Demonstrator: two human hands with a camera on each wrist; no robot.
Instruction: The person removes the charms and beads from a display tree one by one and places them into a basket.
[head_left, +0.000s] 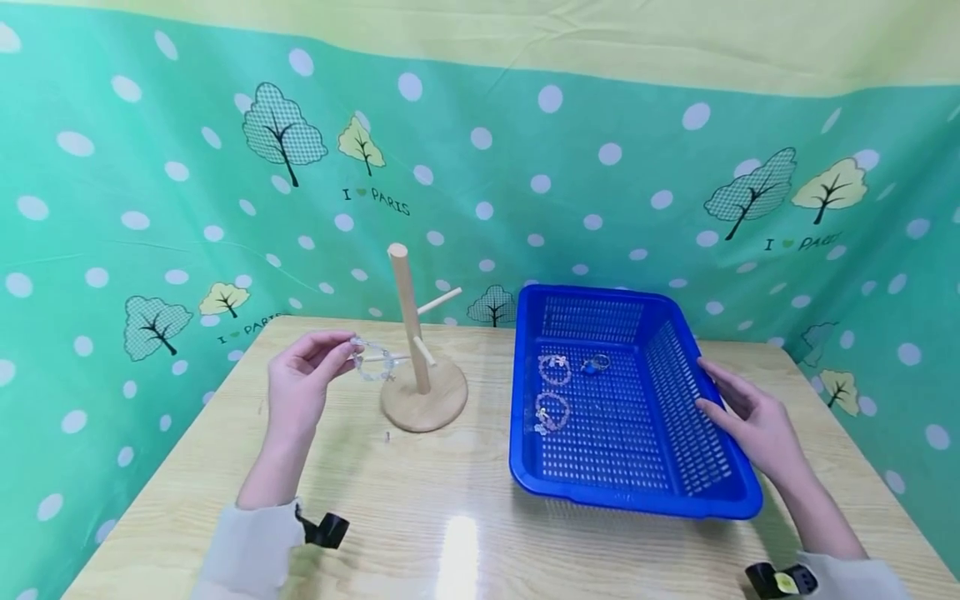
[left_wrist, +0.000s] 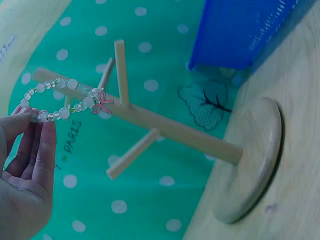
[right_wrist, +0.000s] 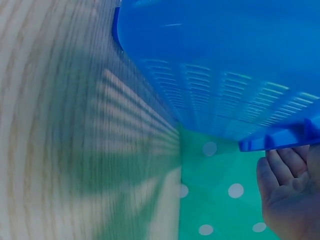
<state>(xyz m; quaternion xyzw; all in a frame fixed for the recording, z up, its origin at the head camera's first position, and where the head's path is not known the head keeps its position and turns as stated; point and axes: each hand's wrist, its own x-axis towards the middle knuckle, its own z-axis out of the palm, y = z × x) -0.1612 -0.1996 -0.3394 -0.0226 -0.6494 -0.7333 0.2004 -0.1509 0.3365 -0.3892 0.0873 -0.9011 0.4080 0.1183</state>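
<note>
My left hand (head_left: 300, 383) pinches a bracelet of clear and pale beads (left_wrist: 72, 84) between thumb and fingers. A pink bow charm (left_wrist: 102, 103) hangs at the bracelet's far side. The bracelet is just left of a wooden stand (head_left: 406, 308), which has an upright post, thin side pegs and a round base; in the head view it overlaps one peg, and I cannot tell whether they touch. At the right, my right hand (head_left: 757, 425) holds the side rim of a blue plastic basket (head_left: 622, 497), its fingers under the rim in the right wrist view.
Inside the basket lie two pinkish bead bracelets, one farther back (head_left: 555, 382) and one nearer (head_left: 552, 428), plus a small ring-like piece with a blue part (head_left: 594, 365). A green dotted cloth (head_left: 480, 183) hangs behind the wooden table (head_left: 405, 517).
</note>
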